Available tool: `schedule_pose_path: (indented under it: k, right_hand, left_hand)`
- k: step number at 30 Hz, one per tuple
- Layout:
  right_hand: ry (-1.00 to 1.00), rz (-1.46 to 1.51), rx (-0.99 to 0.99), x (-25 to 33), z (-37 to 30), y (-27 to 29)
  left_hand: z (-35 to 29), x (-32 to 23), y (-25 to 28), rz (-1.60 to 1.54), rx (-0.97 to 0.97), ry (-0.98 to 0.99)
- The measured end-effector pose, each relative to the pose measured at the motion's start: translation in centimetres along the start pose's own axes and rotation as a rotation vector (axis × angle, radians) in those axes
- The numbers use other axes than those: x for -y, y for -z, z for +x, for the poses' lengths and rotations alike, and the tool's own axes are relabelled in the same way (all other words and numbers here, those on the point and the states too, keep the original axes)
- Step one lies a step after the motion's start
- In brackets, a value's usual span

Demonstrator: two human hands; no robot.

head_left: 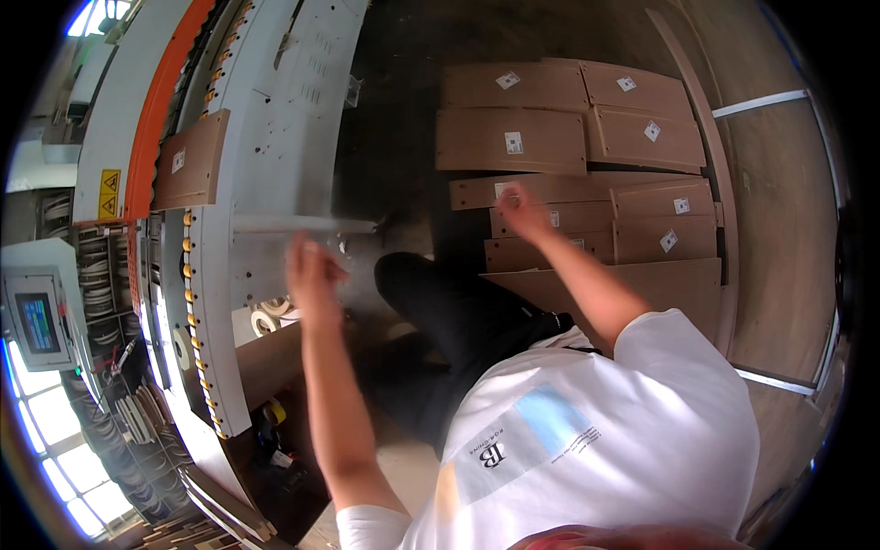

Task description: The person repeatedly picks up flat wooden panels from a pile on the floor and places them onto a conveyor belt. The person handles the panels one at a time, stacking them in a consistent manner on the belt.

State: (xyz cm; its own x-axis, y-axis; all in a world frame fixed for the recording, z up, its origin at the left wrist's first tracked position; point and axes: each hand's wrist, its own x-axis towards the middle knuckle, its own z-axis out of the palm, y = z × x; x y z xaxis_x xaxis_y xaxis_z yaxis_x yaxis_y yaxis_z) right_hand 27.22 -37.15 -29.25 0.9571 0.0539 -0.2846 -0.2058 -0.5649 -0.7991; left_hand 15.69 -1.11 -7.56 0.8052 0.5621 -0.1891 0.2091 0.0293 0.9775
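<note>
1. Two edges bound the working space in the head view: the pale machine bed (289,137) on the left, lined with yellow rollers (187,270), and the brown labelled panels (477,133) on the right. A strip of dark floor (394,119) runs between them, with the person's bent leg in black trousers (449,302) reaching into its near end.

2. Right of the panels, a long narrow wooden strip (700,82) follows their outer side; beyond it are pale metal bars (761,103).

3. The right hand (522,213) is over the left part of a long narrow panel (573,190), its fingertips beside a white label. Its fingers look curled in toward the thumb; whether they touch the panel or pinch anything, I cannot tell.

4. The left hand (314,275) is beside the machine, just below a pale metal bar (302,224) that juts out from the bed. Its fingers look loosely bent but are blurred, and I cannot tell whether they grip anything.

5. Another brown panel (200,174) lies on the machine beside the orange cover (165,101), beyond the left hand; the bar lies between them.

6. Pale tape rolls (265,321) sit below and left of the left hand. A control box with a lit screen (37,321) stands at the far left.
</note>
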Motion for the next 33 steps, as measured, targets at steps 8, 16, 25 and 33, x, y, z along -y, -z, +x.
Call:
schedule_pose_path:
  k: [8, 16, 25, 33]
  right_hand:
    - [-0.367, -0.086, -0.462, -18.1, 11.9, 11.0]
    - [-0.535, 0.449, -0.094, -15.2, 12.3, 12.8]
    - [-0.503, 0.728, 0.262, -7.4, 4.7, 12.6]
    - [-0.263, 1.112, 0.544, 4.0, -5.6, 5.5]
  left_hand:
    - [-15.7, 15.8, -7.8, 0.270, -0.038, -0.081]
    - [-14.3, 13.4, -6.6, 0.465, 0.064, -0.179]
    - [-14.1, 13.6, -7.3, 0.415, 0.006, -0.214]
    - [-15.2, 13.0, -7.3, 0.241, 0.079, -0.014]
